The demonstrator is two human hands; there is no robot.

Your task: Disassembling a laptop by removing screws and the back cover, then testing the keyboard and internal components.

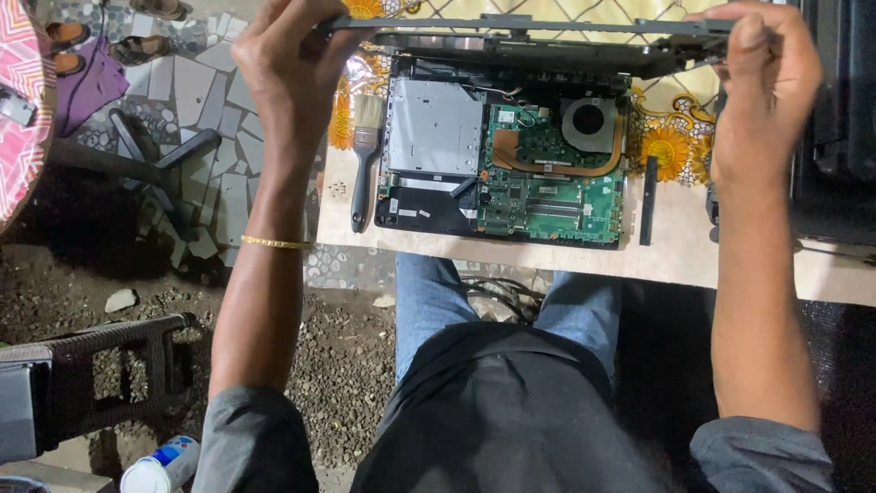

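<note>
An opened laptop base (502, 164) lies on a small table (675, 260), showing its green circuit board, fan and silver drive bay. Above it I hold a flat dark laptop cover panel (529, 41) edge-on, lifted off the base. My left hand (287, 55) grips the panel's left end. My right hand (766, 82) grips its right end, thumb on top. A gold bangle sits on my left wrist.
A paintbrush (365, 155) lies left of the laptop base, a thin black strip (648, 201) right of it. A floral cloth (671, 137) covers the table's far part. A dark chair (100, 374) and a white bottle (160, 466) stand on the gravel floor lower left.
</note>
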